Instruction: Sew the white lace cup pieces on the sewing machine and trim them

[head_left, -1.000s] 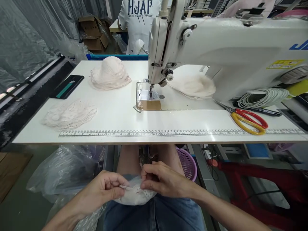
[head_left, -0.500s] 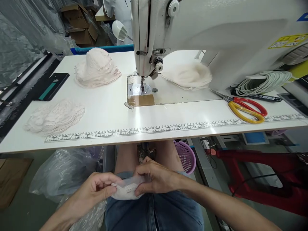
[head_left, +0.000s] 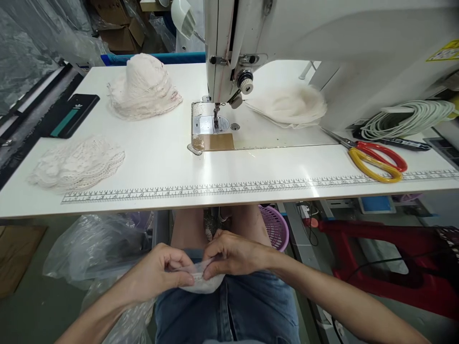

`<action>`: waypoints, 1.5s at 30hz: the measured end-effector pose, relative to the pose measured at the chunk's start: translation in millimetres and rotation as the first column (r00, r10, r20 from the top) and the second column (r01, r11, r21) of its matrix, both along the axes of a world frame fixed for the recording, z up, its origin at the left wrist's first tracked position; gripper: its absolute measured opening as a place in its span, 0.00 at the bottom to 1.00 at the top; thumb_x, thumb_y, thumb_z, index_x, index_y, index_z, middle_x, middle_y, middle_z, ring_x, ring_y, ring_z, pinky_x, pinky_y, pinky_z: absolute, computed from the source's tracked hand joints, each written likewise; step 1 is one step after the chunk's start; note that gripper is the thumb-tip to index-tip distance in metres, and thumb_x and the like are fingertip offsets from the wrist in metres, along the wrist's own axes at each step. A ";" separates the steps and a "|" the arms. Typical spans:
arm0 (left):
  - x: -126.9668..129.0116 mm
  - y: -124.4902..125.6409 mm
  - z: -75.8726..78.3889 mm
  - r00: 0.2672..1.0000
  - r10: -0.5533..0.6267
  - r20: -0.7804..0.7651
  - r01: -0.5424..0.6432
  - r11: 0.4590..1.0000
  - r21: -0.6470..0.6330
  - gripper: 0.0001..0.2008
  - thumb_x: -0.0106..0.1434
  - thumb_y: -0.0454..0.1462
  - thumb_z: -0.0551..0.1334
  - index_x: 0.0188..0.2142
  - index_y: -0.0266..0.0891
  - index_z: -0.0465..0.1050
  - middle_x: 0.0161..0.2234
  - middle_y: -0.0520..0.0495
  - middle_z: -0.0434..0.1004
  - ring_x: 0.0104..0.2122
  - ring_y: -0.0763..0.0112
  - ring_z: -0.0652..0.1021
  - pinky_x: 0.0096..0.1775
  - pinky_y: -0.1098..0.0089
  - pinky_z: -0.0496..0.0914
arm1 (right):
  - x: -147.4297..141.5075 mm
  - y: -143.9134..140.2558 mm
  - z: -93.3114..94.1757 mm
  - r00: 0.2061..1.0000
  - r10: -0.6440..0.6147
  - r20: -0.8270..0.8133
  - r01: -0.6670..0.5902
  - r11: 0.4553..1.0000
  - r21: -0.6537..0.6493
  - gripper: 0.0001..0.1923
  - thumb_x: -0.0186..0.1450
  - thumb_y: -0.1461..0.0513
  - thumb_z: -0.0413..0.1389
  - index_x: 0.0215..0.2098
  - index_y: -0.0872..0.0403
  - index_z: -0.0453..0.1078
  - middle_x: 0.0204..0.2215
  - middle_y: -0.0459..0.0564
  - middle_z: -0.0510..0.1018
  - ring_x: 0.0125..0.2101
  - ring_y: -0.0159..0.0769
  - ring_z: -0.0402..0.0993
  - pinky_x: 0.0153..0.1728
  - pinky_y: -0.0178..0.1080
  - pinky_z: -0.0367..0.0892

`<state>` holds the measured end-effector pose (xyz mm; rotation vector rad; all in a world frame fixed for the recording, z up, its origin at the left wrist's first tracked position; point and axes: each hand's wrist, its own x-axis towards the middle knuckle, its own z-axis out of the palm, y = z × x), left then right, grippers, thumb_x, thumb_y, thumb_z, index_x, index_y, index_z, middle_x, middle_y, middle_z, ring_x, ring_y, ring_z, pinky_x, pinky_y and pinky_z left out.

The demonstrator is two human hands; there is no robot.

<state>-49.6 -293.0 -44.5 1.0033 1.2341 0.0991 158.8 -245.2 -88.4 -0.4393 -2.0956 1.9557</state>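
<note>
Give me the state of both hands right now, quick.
Left hand: closed, pinching the lace piece over the lap.
Right hand: closed, pinching the same lace piece from the other side.

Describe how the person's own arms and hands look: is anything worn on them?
Both forearms are bare as far as the view shows; no sleeve reaches them. The left hand and the right hand wear no gloves, and no ring, watch or bracelet can be seen. The fingernails look short and plain. Below the hands, the person wears blue denim shorts.
</note>
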 end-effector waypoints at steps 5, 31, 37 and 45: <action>-4.8 -2.6 -1.7 0.999 0.039 0.030 -0.037 0.997 -0.071 0.10 0.50 0.41 0.67 0.26 0.34 0.77 0.21 0.51 0.75 0.23 0.75 0.69 0.27 0.76 0.60 | 12.0 6.2 -1.1 0.998 0.058 -0.031 -0.059 0.997 -0.053 0.16 0.62 0.54 0.56 0.37 0.61 0.75 0.27 0.49 0.76 0.25 0.28 0.70 0.29 0.29 0.62; -9.8 -5.2 -3.8 0.986 0.037 0.163 -0.013 0.989 -0.144 0.15 0.55 0.47 0.65 0.34 0.36 0.76 0.26 0.52 0.69 0.26 0.76 0.65 0.29 0.76 0.58 | 20.3 7.6 -5.7 0.994 0.109 -0.002 -0.108 0.985 -0.132 0.11 0.62 0.56 0.57 0.34 0.58 0.69 0.29 0.45 0.73 0.29 0.27 0.68 0.29 0.28 0.61; -9.5 -6.7 -2.8 0.985 0.017 0.174 0.006 0.991 -0.130 0.12 0.57 0.45 0.64 0.28 0.37 0.73 0.29 0.50 0.74 0.29 0.73 0.71 0.32 0.75 0.62 | 25.6 1.0 7.1 0.996 -0.018 0.088 0.010 0.995 0.096 0.15 0.59 0.55 0.60 0.38 0.55 0.66 0.34 0.47 0.72 0.36 0.33 0.68 0.39 0.35 0.62; -23.0 -5.8 -9.8 0.958 -0.058 0.281 0.066 0.998 -0.019 0.14 0.59 0.46 0.62 0.28 0.37 0.66 0.26 0.54 0.65 0.27 0.75 0.65 0.30 0.76 0.58 | 27.5 -14.6 8.1 0.973 -0.228 -0.027 0.229 0.966 0.116 0.20 0.58 0.54 0.61 0.43 0.55 0.64 0.40 0.51 0.69 0.43 0.35 0.64 0.44 0.39 0.60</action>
